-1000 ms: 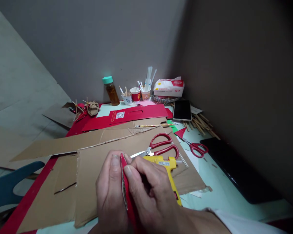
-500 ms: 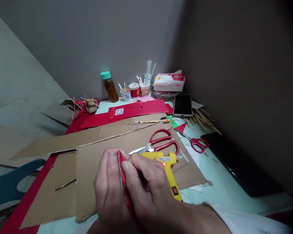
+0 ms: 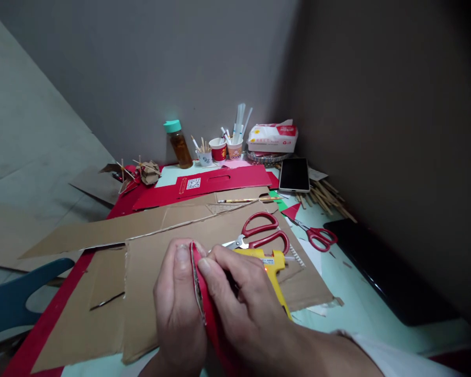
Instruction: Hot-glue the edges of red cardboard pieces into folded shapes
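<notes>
A folded piece of red cardboard stands on edge between my two hands, its torn greyish edge facing up. My left hand is closed on its left side, the thumb lying along the edge. From the right, my right hand pinches the same piece near its far tip. Just beyond my knuckles lie large red-handled scissors. A yellow glue gun, partly hidden by my right hand, rests on a brown cardboard sheet. The lower end of the red piece runs out of view.
Smaller red scissors and a black slab lie at the right. Behind are a phone, wooden sticks, a tissue pack, cups and a bottle. A blue chair is at the left.
The red cardboard's folded edge has opened slightly wider near my left thumb. Both hands keep their grip; the whole view has shifted a little.
</notes>
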The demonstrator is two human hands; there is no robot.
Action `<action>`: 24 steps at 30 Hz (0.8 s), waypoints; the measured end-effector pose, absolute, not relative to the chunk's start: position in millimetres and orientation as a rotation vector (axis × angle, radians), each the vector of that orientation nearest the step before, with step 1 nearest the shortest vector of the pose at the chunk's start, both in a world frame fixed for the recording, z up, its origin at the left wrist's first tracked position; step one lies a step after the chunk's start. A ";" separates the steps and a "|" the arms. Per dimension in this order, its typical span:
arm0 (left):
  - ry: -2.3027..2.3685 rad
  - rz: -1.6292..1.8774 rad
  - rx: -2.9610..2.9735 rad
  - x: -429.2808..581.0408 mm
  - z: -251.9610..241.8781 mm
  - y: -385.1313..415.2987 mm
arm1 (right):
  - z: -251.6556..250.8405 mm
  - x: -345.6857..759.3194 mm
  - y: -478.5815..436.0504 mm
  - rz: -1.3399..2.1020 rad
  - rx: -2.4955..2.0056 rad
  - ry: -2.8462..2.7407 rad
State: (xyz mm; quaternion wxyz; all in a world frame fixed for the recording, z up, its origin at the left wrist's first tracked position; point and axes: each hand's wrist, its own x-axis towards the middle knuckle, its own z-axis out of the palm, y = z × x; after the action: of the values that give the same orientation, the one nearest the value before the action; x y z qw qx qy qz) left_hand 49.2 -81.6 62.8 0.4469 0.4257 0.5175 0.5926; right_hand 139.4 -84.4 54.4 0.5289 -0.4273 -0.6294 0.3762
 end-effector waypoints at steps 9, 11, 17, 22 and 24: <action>1.311 1.430 1.135 41.6 57.4 -80.0 | 72.5 170.7 -80.5 1.446 -1.037 -1.526; 1.315 1.440 1.124 44.2 56.3 -80.7 | 71.3 171.0 -80.9 1.492 -1.005 -1.472; 1.340 1.496 1.106 52.4 53.2 -81.5 | 62.6 162.0 -88.5 1.335 -1.101 -1.454; 1.342 1.475 1.143 51.7 51.7 -80.8 | 55.1 157.6 -92.6 1.279 -1.151 -1.457; 1.346 1.473 1.147 51.7 51.7 -80.8 | 52.2 157.0 -92.6 1.245 -1.132 -1.464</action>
State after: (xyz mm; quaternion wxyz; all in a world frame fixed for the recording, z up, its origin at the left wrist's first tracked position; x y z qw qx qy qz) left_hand 51.7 -80.8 51.7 0.4079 0.4550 0.5340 0.5844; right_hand 157.0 -92.6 52.2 0.4400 -0.4557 -0.5895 0.5012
